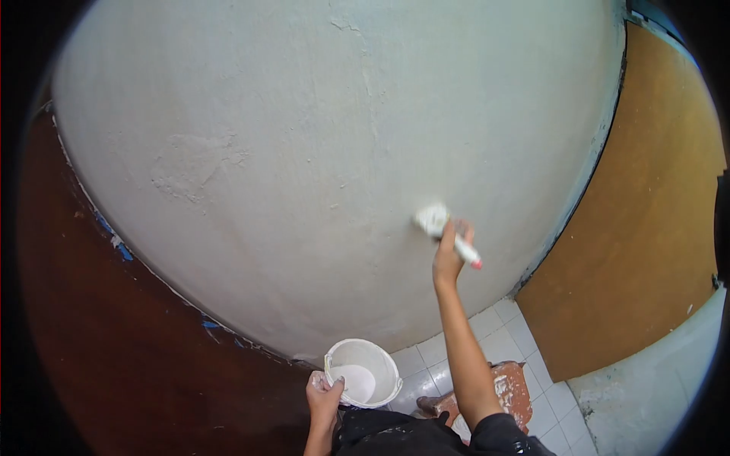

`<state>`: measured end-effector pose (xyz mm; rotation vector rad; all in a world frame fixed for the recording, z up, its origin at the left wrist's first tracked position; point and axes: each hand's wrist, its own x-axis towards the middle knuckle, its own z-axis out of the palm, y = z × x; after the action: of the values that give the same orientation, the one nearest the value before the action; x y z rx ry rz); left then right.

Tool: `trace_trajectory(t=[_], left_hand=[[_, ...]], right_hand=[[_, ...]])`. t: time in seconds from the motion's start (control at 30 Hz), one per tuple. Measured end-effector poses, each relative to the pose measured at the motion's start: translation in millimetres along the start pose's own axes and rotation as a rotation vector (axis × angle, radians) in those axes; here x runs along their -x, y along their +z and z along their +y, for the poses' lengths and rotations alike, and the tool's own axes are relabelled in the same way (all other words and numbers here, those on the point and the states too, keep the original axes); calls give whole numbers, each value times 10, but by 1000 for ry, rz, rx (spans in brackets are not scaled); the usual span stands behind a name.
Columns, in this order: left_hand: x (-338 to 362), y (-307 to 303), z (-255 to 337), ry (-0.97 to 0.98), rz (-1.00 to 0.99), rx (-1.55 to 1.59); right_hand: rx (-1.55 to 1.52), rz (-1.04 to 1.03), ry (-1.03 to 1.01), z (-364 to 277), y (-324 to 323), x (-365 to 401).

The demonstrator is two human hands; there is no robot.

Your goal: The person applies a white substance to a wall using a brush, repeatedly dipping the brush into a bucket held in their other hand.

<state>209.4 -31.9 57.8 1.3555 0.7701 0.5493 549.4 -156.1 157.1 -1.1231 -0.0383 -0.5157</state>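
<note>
Brush (pixel 433 220) slants across wall (pixel 281 99), bristles up-left, handle down-right; right hand (pixel 449 257) nearer, fingers closed round handle. Left hand (pixel 322 397) pinches bucket (pixel 385 366) rim.

1 head-worn view faces forward and down.

Right hand (pixel 451 247) holds brush (pixel 434 220) at wall (pixel 281 137); left hand (pixel 325 395) grips rim of white bucket (pixel 363 372), white paint (pixel 357 384) inside.
</note>
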Motion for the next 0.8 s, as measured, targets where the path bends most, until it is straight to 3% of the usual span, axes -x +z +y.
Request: trace_trajectory(t=[0.1,0.17,0.23,0.3,0.37,0.43,0.5,0.57,0.67,0.8], left_hand=[[55,-17,14,-11,10,-29],[43,-42,-22,-9,7,-44],[22,-100,-130,-11,0,-57],[-3,-140,-143,-2,-15,-123],[16,-176,-156,-17,-3,-164],[4,-181,-140,-46,33,-176],[7,-205,-94,-54,53,-175],[-11,-272,-113,-38,60,-200],[-86,-386,-154,18,45,-284],[-122,-386,-31,25,14,-300]], right_hand=[[91,-43,54,242,-206,137],[126,-73,55,-89,-81,84],[244,-131,-96,-580,201,-163],[122,-174,-275,-1107,548,-398],[-90,-184,-275,-1639,877,-467],[-156,-185,-270,-1700,944,-490],[-156,-182,-215,-1561,877,-417],[-173,-114,-188,-898,639,-223],[47,-51,20,-77,116,262],[46,-8,16,-60,143,326]])
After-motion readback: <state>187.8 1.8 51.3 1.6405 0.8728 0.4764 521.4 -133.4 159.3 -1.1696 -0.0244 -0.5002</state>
